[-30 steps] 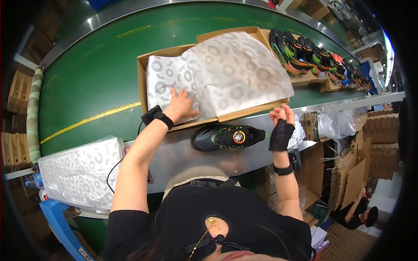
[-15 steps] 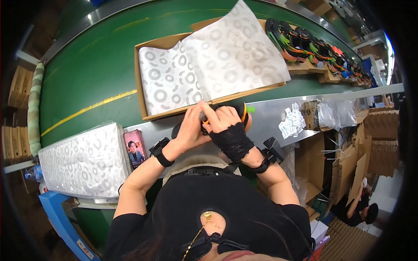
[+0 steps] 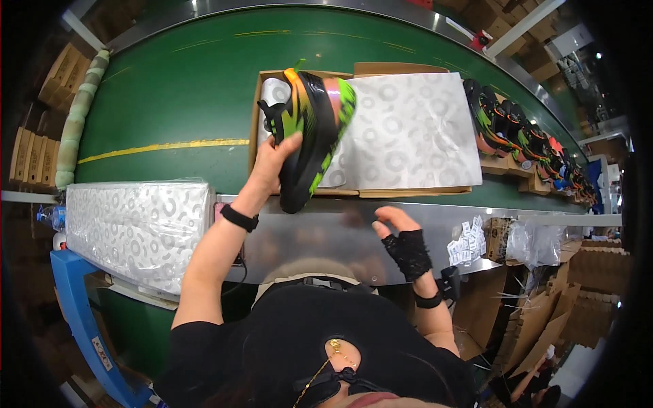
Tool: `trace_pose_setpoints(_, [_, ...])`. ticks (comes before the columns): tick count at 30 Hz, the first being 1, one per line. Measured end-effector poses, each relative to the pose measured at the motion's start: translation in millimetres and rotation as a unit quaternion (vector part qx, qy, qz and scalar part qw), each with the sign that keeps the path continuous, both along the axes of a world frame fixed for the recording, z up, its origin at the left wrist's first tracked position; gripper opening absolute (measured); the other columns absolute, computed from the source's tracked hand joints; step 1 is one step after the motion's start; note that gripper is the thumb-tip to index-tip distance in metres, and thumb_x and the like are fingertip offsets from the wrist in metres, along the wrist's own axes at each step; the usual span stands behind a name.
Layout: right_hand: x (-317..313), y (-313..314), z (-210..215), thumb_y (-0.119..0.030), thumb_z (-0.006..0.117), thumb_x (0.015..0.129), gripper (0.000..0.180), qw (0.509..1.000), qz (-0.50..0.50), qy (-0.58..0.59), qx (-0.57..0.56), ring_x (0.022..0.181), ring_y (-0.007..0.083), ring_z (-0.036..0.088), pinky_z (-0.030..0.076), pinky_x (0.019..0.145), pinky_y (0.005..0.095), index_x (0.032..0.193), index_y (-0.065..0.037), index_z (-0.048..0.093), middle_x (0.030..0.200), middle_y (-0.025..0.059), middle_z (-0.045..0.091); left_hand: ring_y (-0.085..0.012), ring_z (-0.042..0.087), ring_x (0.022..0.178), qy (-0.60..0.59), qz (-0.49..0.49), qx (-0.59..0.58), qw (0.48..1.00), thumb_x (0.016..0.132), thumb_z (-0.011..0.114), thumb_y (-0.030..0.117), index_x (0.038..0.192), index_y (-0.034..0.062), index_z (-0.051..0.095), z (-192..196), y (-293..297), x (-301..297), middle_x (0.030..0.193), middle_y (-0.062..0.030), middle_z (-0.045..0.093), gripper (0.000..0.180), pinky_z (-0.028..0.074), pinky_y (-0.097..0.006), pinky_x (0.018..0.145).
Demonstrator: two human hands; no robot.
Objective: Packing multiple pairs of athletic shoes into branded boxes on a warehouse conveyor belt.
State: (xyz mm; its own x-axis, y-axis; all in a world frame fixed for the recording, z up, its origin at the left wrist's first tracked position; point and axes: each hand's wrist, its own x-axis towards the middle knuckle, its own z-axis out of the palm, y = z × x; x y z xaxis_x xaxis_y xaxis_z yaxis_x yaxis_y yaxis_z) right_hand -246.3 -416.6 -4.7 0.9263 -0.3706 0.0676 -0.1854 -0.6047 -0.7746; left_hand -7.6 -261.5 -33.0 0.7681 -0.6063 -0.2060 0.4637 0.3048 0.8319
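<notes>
My left hand (image 3: 273, 160) grips a black sneaker (image 3: 314, 129) with green, orange and pink parts. The shoe is turned on its side above the left part of an open cardboard box (image 3: 415, 193), its sole facing right and its green pull tab at the far end. White patterned wrapping paper (image 3: 415, 129) lines the box and spreads over its right half. Over the metal edge of the bench, my right hand (image 3: 403, 238), in a black fingerless glove, has thumb and fingers apart and nothing visible between them.
A plastic-wrapped stack of patterned paper (image 3: 136, 234) lies at left. More sneakers (image 3: 496, 126) line the green belt (image 3: 170, 88) at right. White paper slips (image 3: 466, 243) lie on the metal ledge (image 3: 326, 238), beside clear plastic bags (image 3: 537, 239). A blue frame (image 3: 78, 319) stands lower left.
My hands have parted. The left has raised the sneaker from the bench edge over the box; the right has let go and moved right. The paper's right part now lies flatter.
</notes>
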Motion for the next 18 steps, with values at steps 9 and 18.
trace_pose_setpoints(9, [37.7,-20.4,-87.8,-0.024,0.066,0.072,0.042,0.816,-0.238,0.016,0.526,0.08,0.0135,0.052,0.044,0.068,0.0258,0.104,-0.002,0.05,0.094,0.0057,0.055,-0.0243,0.042,0.111,0.239,-0.103,0.129,0.957,0.084,0.047,0.041,0.118,0.0072,0.042,-96.3,-89.8,47.3,0.119,-0.0085,0.046,0.048,0.034,-0.045,0.09])
trace_pose_setpoints(18, [73.3,-10.6,-134.9,-0.002,0.054,0.066,0.049,0.962,-0.213,-0.16,-0.06,0.101,0.0298,0.044,0.035,0.082,0.0389,0.114,-0.001,0.041,0.111,0.0168,0.046,-0.0268,0.048,0.103,-0.012,-0.047,0.046,0.998,0.088,0.04,0.038,0.109,-0.0012,0.048,-56.7,7.3,57.7,0.109,-0.0141,0.052,0.046,0.039,-0.038,0.088])
